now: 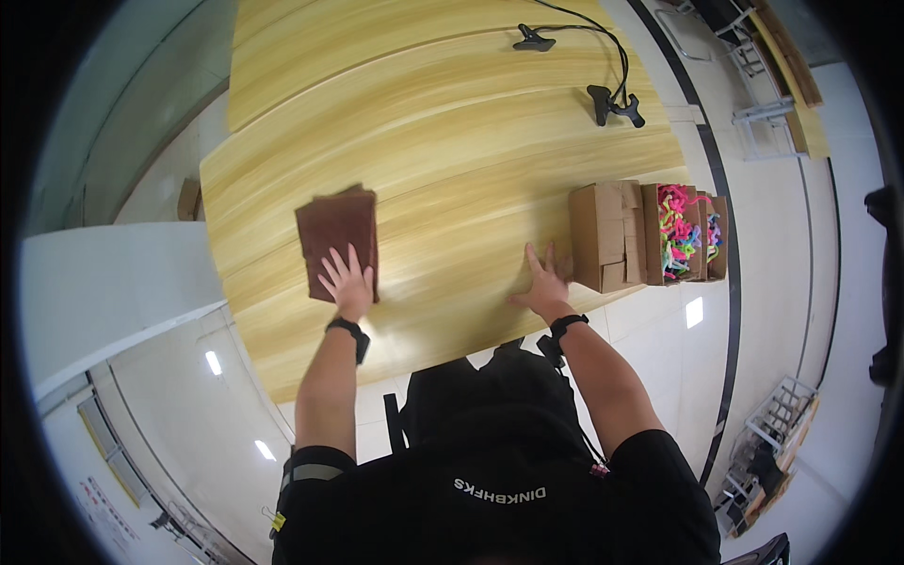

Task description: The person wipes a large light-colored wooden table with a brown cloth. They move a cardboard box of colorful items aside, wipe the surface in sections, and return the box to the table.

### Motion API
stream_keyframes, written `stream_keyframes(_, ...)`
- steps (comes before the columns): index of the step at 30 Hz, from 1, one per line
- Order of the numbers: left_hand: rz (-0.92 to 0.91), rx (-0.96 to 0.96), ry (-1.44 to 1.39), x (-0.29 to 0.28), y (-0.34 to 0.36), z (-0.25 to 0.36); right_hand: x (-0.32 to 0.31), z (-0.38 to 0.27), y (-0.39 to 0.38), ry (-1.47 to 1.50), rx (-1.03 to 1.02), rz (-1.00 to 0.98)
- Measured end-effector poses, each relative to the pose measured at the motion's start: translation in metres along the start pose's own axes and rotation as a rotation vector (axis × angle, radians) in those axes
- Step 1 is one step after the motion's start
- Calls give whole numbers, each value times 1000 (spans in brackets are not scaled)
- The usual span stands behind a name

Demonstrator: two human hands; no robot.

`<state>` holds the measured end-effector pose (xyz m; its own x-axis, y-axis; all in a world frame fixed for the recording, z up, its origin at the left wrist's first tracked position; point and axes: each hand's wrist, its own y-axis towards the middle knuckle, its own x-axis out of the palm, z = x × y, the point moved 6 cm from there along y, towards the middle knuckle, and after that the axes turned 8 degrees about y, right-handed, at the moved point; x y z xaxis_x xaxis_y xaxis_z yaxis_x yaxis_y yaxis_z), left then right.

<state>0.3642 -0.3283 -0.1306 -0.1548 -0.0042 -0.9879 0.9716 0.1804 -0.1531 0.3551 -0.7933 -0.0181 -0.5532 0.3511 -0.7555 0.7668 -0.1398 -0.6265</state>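
A stack of folded brown cloths [334, 221] lies on the left part of the wooden table [443, 169]. My left hand [349, 285] rests flat on the near part of that stack, fingers spread. Over the table's near edge, my right hand [543, 285] is open with its fingers apart and nothing in it. It is just left of a brown cardboard box [597, 235]; whether the fingertips touch the tabletop I cannot tell.
Right of that box stand cardboard boxes holding colourful fuzzy strips [676, 231]. Black clamps [613, 106] on a cable lie at the table's far right, with another black clamp [534, 40] farther back. Stacked tables and chairs [767, 452] stand on the floor at right.
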Motion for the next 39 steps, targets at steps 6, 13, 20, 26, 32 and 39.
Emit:
stream_keyframes(6, 19, -42, -37, 11, -191, 74, -2, 3, -6, -47, -23, 2)
stream_keyframes(13, -143, -28, -105, 14, -275, 114, -2, 3, -5, -82, -20, -30)
stream_keyframes(20, -340, -14, -62, 21, -235, 107, 2, 4, -1, -94, -33, -17)
stream_keyframes(26, -178, -114, -62, 13, -68, 107, 3, 5, 3, -64, 14, -25)
stream_keyframes(32, -239, 48, -38, -25, 74, 109, 3, 3, 5, 44, 15, 0)
stream_keyframes(39, -132, 81, -20, -42, 132, 119, 4, 7, 6, 167, 25, -59)
